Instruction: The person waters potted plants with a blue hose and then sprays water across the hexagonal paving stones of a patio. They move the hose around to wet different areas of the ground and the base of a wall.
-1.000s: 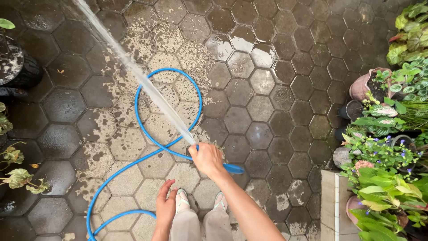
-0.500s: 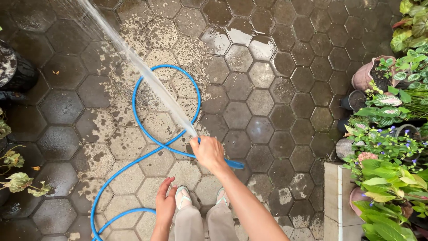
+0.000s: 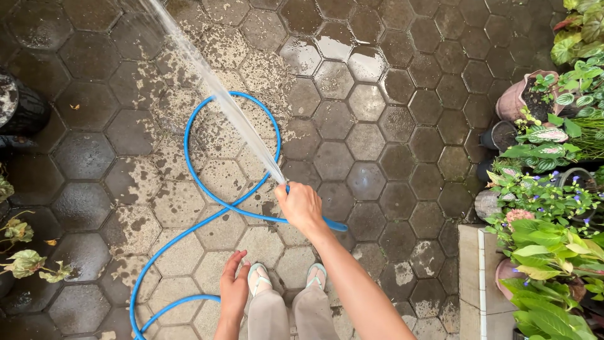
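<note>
Two bare hands show at the bottom of the head view. Right hand (image 3: 301,205) is closed in a fist round the end of a blue hose (image 3: 189,164), fingers wrapped tight, thumb end pressed at the mouth. Water jet (image 3: 214,88) leaves the grip and shoots up & left, out past the top edge. Behind the grip the hose pokes out to the right a short way, then curves back under the wrist; on the left of the grip it makes one big loop on the ground, crosses itself just beside the fist, and runs down-left to the bottom edge. Left hand (image 3: 234,286) hangs below the grip, fingers loosely spread, holding nothing, resting by the light trouser leg (image 3: 267,318). Feet in pale sandals (image 3: 257,277) stand right below the fist. Hexagonal paving (image 3: 377,126) is mostly wet & dark, w/ paler patches under the loop. Potted plants (image 3: 541,189) sit well to the right of the grip; a dark pot (image 3: 22,104) far left.
</note>
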